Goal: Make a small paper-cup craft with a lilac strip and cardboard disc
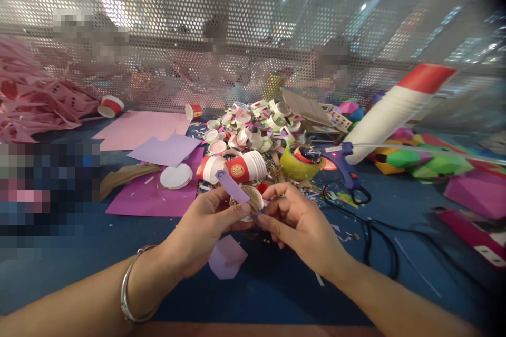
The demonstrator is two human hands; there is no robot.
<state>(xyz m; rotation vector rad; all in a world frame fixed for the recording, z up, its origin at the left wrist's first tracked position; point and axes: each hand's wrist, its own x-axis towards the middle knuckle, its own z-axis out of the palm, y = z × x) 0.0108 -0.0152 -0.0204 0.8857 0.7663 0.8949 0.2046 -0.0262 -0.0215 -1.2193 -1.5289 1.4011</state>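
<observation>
My left hand [217, 213], with a silver bangle on its wrist, is closed around a small round paper cup piece [254, 197] with a pale rim. A lilac paper strip [234, 185] sticks up from it beside my left thumb. The fingers of my right hand [292, 216] are pinched at the right edge of the cup piece; what lies between them is mostly hidden, though a bit of lilac shows there. Just beyond the hands lie stacked red and white paper cups [247, 167]. A lilac paper scrap [228, 258] lies below my left hand.
A blue glue gun [346, 166] with a black cord stands at right, near a yellow-green bowl [300, 164]. Cut cup pieces [249, 126] are heaped behind. Purple paper [134, 197] and white discs [176, 176] lie left. A tall cup stack [395, 108] leans right; a magenta stapler-like object [472, 237] lies nearby.
</observation>
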